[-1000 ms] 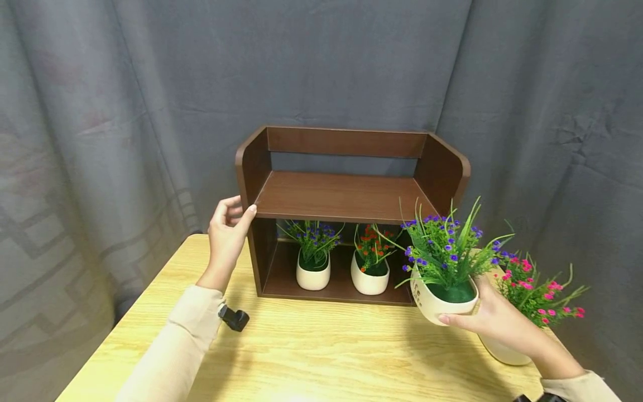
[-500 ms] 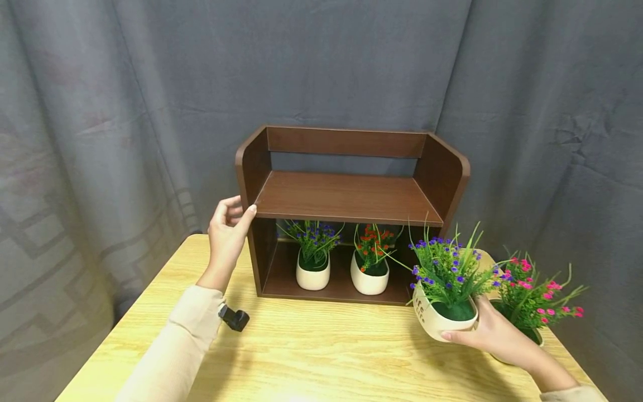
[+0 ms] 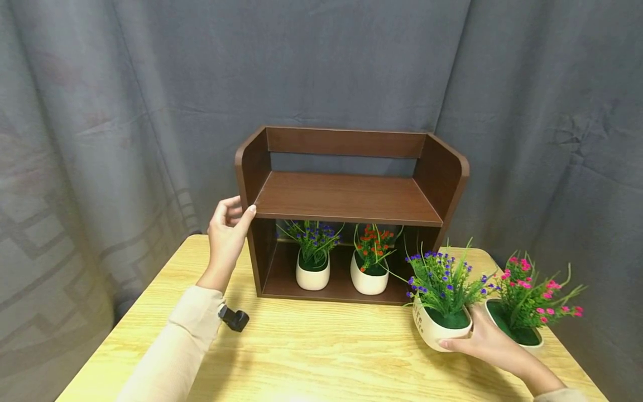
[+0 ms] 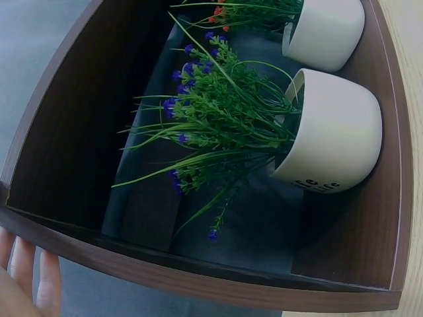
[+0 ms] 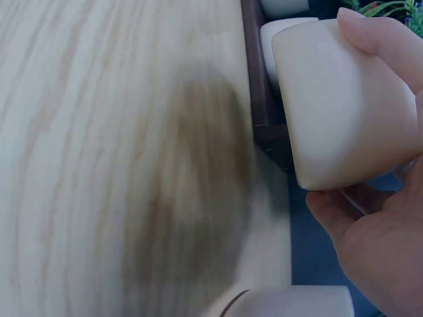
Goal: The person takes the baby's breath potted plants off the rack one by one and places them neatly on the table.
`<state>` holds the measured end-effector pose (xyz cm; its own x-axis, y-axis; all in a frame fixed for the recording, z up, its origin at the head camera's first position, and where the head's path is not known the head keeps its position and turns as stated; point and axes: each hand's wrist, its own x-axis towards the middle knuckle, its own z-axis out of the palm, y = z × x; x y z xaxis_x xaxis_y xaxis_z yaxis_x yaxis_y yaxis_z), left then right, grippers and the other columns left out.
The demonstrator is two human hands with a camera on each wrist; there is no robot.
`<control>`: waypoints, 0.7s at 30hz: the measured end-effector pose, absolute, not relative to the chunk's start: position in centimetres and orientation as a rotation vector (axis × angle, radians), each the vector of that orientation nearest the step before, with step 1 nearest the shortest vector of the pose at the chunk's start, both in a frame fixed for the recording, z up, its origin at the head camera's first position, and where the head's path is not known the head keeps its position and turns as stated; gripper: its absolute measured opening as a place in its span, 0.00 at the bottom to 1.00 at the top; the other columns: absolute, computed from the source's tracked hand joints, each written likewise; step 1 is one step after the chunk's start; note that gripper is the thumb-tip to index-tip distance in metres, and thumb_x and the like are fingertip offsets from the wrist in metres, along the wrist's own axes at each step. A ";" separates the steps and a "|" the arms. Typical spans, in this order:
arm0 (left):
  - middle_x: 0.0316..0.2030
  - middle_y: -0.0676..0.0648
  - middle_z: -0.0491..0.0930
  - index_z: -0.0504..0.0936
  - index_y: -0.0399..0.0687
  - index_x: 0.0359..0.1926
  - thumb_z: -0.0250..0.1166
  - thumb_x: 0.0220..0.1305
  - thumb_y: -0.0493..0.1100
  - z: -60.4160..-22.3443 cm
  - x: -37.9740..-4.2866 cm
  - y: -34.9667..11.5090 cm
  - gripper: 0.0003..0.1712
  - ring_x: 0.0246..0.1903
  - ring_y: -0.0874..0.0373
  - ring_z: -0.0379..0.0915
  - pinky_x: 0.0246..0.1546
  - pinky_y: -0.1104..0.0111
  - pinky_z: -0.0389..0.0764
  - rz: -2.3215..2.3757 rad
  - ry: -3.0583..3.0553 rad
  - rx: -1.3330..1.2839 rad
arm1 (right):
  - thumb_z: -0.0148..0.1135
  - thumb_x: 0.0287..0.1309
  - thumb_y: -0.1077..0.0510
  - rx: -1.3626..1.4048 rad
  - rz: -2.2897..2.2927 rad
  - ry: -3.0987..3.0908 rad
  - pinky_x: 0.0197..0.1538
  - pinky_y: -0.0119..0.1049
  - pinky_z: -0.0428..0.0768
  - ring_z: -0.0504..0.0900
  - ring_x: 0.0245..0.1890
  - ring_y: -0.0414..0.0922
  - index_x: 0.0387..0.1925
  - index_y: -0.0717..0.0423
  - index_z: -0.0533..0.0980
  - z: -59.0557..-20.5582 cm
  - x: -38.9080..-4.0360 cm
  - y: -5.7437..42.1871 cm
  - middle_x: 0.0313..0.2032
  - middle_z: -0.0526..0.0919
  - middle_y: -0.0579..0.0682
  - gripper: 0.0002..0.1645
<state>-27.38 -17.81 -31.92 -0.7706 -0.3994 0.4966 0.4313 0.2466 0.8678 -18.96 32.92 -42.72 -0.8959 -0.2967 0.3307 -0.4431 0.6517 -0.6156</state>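
A brown two-tier wooden shelf (image 3: pixel 346 195) stands on the table. My left hand (image 3: pixel 226 237) grips its left side panel, thumb on the front edge and fingers along the outer side. My right hand (image 3: pixel 494 340) holds a potted plant with purple flowers (image 3: pixel 444 321) by its white lettered pot, in front of the shelf's lower right corner. The right wrist view shows this pot (image 5: pixel 347 105) between thumb and fingers, over a shadow on the tabletop. Inside the lower tier stand another purple-flowered potted plant (image 3: pixel 313 273) and a red-flowered one (image 3: pixel 370 279).
A potted plant with pink flowers (image 3: pixel 527 312) stands on the table to the right, just behind my right hand. The wooden table (image 3: pixel 321 352) reaches toward me. A grey curtain (image 3: pixel 346 61) hangs behind the shelf.
My right hand has lowered the purple-flowered plant toward the tabletop, uncovering more of the shelf's right side and of the pink-flowered plant's pot. My left hand has stayed on the shelf.
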 end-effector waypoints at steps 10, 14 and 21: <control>0.44 0.43 0.79 0.77 0.37 0.58 0.68 0.66 0.41 -30.1 -25.4 -16.9 0.22 0.36 0.59 0.73 0.35 0.75 0.76 -1.607 -1.856 -0.058 | 0.81 0.44 0.56 0.606 1.110 -2.738 0.56 0.12 0.55 0.62 0.67 0.44 0.75 0.68 0.48 -44.0 -19.1 33.4 0.69 0.60 0.72 0.67; 0.44 0.44 0.79 0.77 0.38 0.58 0.68 0.66 0.41 -30.5 -25.8 -17.1 0.22 0.36 0.60 0.74 0.34 0.75 0.76 -1.605 -1.858 -0.053 | 0.80 0.45 0.55 0.551 1.086 -2.794 0.55 0.14 0.57 0.65 0.63 0.65 0.74 0.71 0.48 -44.2 -18.9 33.4 0.67 0.61 0.74 0.66; 0.45 0.46 0.78 0.78 0.45 0.58 0.70 0.65 0.48 -32.3 -27.6 -18.0 0.24 0.37 0.59 0.74 0.35 0.74 0.77 -1.593 -1.855 -0.041 | 0.81 0.44 0.54 0.566 1.103 -2.775 0.56 0.12 0.54 0.63 0.66 0.59 0.74 0.73 0.47 -44.7 -18.8 33.6 0.68 0.59 0.76 0.67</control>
<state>-27.64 -18.04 -32.27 -0.7667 -0.3954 0.5059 0.4404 0.2495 0.8624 -18.80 33.56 -44.66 -0.9257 -0.3018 0.2280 -0.3760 0.6683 -0.6418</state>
